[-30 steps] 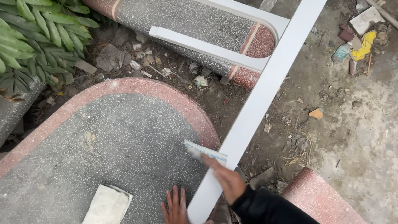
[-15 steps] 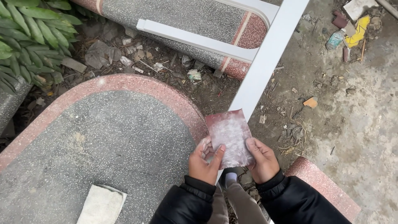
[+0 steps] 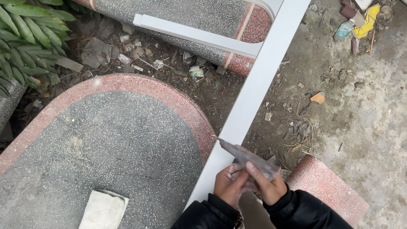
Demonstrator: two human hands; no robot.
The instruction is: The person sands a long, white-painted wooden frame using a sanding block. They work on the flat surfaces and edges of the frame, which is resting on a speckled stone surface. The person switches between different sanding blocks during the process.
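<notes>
Both of my hands hold a worn, reddish-grey sheet of sandpaper (image 3: 243, 155), folded or bent edge-on, just above a long white painted bar (image 3: 254, 91). My left hand (image 3: 229, 184) grips the sheet from below on the left. My right hand (image 3: 267, 186) pinches it from the right with the thumb on top. Black sleeves cover both wrists. The white bar runs diagonally from the bottom centre to the top right, resting across the rounded grey terrazzo slab (image 3: 106, 144) with a pink rim.
A white folded cloth (image 3: 103, 210) lies on the slab near the bottom edge. A second terrazzo slab (image 3: 190, 21) with a white crossbar (image 3: 195, 36) lies at the top. Green leaves (image 3: 25, 38) fill the upper left. Rubble and litter cover the dirt ground (image 3: 339, 106) at right.
One second ago only one hand held the sheet while the other rested on the slab. Then both hands held it flat. Now it is folded or turned edge-on between both hands.
</notes>
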